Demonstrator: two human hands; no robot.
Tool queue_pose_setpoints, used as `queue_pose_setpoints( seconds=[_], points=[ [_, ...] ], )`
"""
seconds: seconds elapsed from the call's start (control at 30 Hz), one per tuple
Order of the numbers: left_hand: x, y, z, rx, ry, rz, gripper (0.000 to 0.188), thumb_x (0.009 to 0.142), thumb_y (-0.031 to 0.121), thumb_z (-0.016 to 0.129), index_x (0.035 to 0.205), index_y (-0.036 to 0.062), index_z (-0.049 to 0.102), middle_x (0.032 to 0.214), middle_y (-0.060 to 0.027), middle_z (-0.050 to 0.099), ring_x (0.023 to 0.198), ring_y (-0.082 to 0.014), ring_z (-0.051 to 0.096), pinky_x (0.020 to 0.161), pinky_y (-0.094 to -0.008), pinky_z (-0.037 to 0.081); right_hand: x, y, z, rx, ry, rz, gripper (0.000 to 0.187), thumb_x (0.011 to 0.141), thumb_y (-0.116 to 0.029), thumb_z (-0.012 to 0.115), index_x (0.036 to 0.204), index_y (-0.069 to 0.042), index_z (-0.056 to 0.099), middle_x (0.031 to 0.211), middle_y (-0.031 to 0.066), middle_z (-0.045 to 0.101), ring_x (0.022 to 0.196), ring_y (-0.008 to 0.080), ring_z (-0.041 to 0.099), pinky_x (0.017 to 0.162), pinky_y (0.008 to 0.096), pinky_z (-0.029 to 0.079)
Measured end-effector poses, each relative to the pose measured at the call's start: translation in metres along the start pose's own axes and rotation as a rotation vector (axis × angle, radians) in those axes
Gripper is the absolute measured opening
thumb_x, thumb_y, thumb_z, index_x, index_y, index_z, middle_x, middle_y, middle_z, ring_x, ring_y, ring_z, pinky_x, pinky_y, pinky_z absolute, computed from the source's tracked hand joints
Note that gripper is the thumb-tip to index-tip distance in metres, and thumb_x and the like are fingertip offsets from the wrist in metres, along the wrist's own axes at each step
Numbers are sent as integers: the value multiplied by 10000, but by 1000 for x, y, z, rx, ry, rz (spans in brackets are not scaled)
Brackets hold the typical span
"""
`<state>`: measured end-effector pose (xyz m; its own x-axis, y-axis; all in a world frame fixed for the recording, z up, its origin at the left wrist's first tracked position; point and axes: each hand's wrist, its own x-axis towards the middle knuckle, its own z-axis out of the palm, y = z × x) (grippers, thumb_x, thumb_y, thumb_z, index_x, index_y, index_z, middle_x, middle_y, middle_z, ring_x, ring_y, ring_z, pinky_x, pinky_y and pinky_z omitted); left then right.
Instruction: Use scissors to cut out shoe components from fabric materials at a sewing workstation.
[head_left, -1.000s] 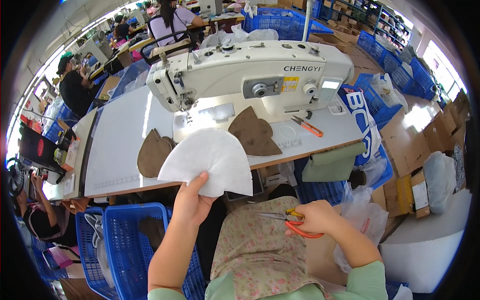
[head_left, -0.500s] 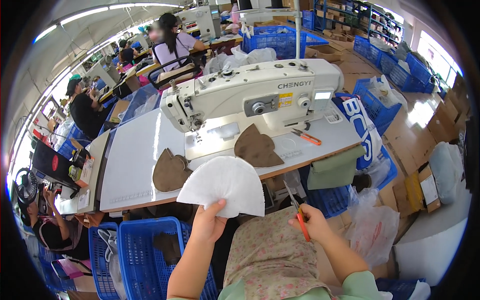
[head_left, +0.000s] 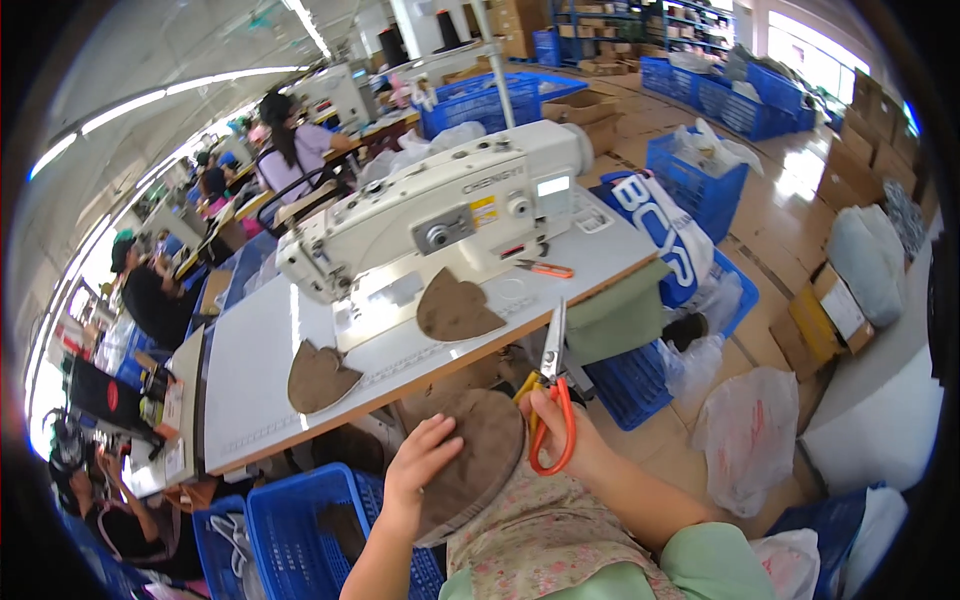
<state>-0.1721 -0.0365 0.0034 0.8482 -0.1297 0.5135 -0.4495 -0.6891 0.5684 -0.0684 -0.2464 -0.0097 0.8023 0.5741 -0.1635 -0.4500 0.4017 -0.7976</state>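
My left hand (head_left: pixel 420 465) grips a rounded brown fabric piece (head_left: pixel 478 462) in front of my lap, fingers over its brown face. Right beside the piece's edge, my right hand (head_left: pixel 572 440) holds scissors (head_left: pixel 553 345) by their orange-red handles, blades pointing up and away from me. Whether the blades are parted is hard to make out. On the sewing table (head_left: pixel 250 380) lie two more brown pieces: a notched one (head_left: pixel 318 378) near the front left edge and a curved one (head_left: pixel 455 306) by the machine. Small orange thread snips (head_left: pixel 545 268) rest behind them.
A white sewing machine (head_left: pixel 430 215) stands on the table. Green cloth (head_left: pixel 610 312) hangs over the table's right edge. Blue crates (head_left: pixel 300 500) sit at lower left, another (head_left: pixel 700 185) at right. A plastic bag (head_left: pixel 745 440) lies on the floor. Other people work at the far left.
The fabric piece has turned from its white side to its brown side and come nearer my body. The scissors have swung up beside it. The view has shifted and tilted.
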Motion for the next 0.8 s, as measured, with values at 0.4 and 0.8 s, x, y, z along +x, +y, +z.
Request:
queue_pose_setpoints(
  seconds=[0.4, 0.8],
  points=[
    [-4, 10, -1, 481, 36, 174, 439, 665, 30, 598, 1070, 178, 679, 1272, -107, 541, 1251, -323, 426, 1043, -500, 307, -4, -6, -7, -27, -223, -80, 287, 798, -154, 680, 978, -63, 476, 1079, 87, 535, 982, 156, 512, 839, 326, 421],
    [-11, -15, 17, -330, 368, -406, 486, 932, 175, 499, 1369, 19, 356, 1457, -145, 319, 1304, -293, 371, 1024, -368, 368, -7, -1, 10, -497, 4, -307, 249, 801, -99, 675, 922, -76, 459, 1069, 106, 556, 972, 172, 541, 825, 314, 433]
  ],
)
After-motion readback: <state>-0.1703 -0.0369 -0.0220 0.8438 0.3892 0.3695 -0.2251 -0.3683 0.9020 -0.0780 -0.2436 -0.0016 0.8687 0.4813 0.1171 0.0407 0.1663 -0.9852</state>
